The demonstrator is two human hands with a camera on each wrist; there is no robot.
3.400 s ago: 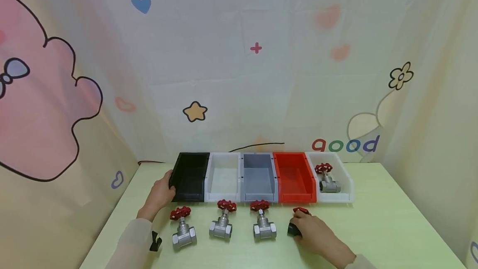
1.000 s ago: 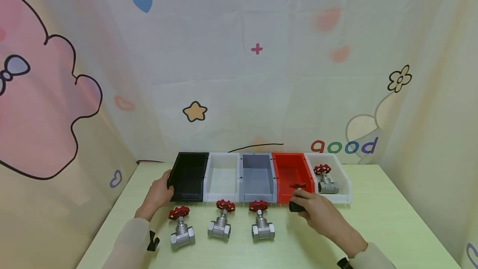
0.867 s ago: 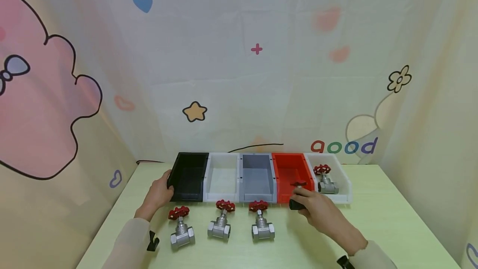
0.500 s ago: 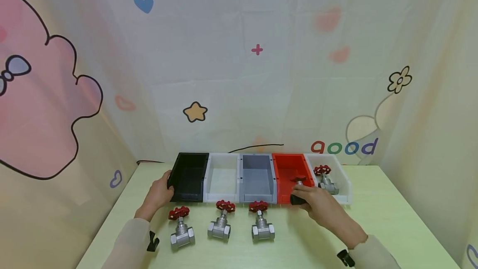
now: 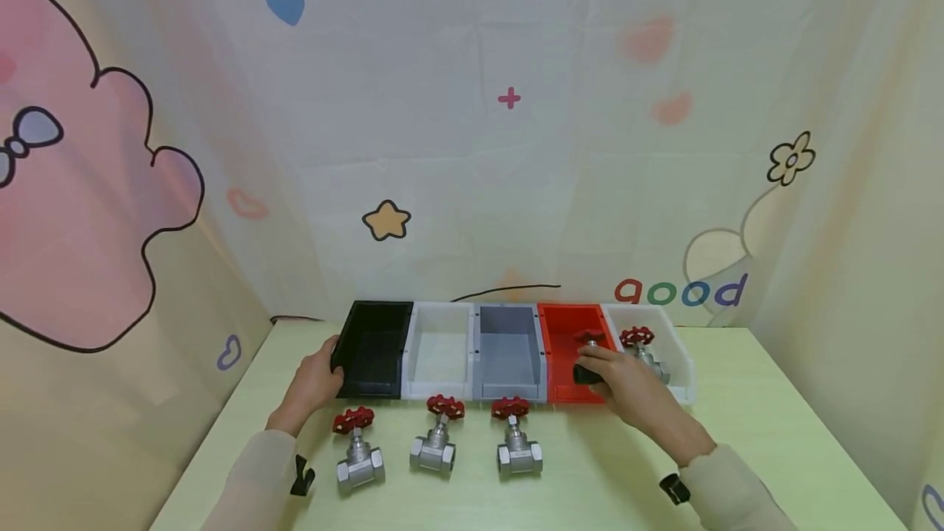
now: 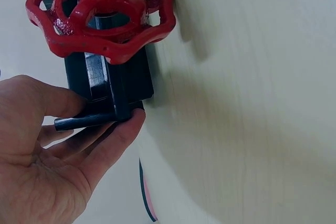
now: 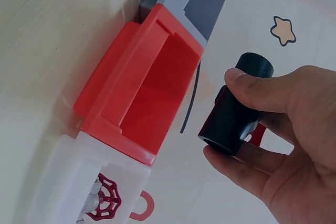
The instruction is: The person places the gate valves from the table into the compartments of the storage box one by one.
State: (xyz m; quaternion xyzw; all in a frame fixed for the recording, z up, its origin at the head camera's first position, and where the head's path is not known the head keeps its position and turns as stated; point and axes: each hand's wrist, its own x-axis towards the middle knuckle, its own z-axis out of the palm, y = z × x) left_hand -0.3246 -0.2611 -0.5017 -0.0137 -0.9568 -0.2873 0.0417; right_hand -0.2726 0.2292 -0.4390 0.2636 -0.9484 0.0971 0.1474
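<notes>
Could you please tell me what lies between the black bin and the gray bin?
The head view shows a white bin between the black bin and the gray bin, all in one row.

In the head view, the right hand [image 5: 630, 388] covers part of the valve [image 5: 655, 361] in the white bin [image 5: 687, 375] nearest the table's [image 5: 472, 506] right edge. It also hides some of the black-bodied valve [image 5: 586, 375] it grips — whose handwheel [image 7: 257, 134] is mostly concealed at the right wrist. Some left hand [image 5: 313, 379] fingers disappear behind the black bin [image 5: 374, 351]. The table's near edge is cut off — as is a red-wheeled valve [image 6: 113, 48] atop the left wrist view.
</notes>
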